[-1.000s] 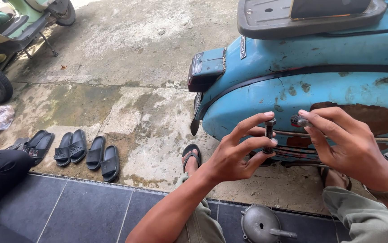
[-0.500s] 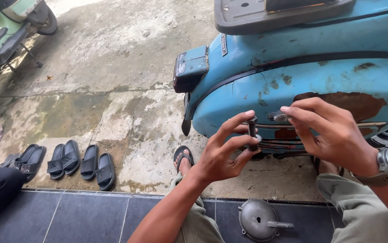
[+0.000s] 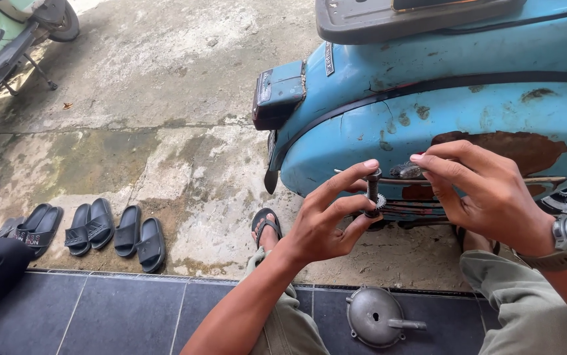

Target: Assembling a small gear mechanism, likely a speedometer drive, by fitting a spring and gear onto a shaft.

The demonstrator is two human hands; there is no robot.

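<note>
Scooter body: one blue scooter, rusted along its side panel, fills the far right; I judge it far too heavy to shift by hand.
Second scooter: one green scooter stands far left, only partly in view.
Sandals on the ground: I count five or six dark sandals in a row at the near left (the leftmost overlap, so I cannot settle the number), plus one sandal on a foot nearer the middle.
Metal cover: one round grey cover with a stub pipe lies on the dark tiles at the near centre.
Geared shaft: one short metal shaft with a small toothed collar, held upright in front of the blue panel; I judge it light, stiff, likely oily, best gripped by its two ends.
Left hand: my left hand has thumb and forefinger clamped on the shaft's ends.
Right hand: my right hand pinches a small dark piece, fingertips together.
</note>
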